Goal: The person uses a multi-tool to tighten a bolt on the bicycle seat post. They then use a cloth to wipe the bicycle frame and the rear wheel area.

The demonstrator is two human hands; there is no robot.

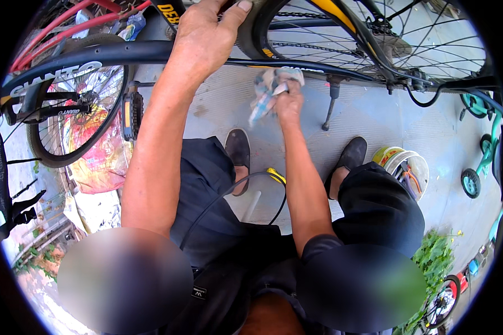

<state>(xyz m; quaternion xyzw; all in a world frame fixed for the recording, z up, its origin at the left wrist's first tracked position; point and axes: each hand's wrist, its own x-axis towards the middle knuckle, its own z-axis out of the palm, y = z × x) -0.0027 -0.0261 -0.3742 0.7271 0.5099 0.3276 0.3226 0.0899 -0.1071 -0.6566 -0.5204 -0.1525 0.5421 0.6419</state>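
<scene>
My left hand (pixel 204 42) is closed on the rear tyre (pixel 251 30) of a black-and-yellow bicycle at the top, with its fingertips partly out of sight. The bicycle's black frame tube (pixel 134 51) runs beside that hand's wrist. My right hand (pixel 289 105) grips a crumpled checked cloth (pixel 265 97) just below the frame, left of the kickstand (pixel 331 106). The spoked wheel and chain (pixel 302 44) show above the cloth. A black hose with a yellow part (pixel 276 176) lies between my legs.
A bucket of tools (pixel 411 167) stands by my right foot. At the left are a front wheel (pixel 53 142), a pedal (pixel 131 114) and a printed sack (pixel 92 176). A small green wheeled toy (pixel 469 181) is at the right, green plants (pixel 436 251) at the lower right.
</scene>
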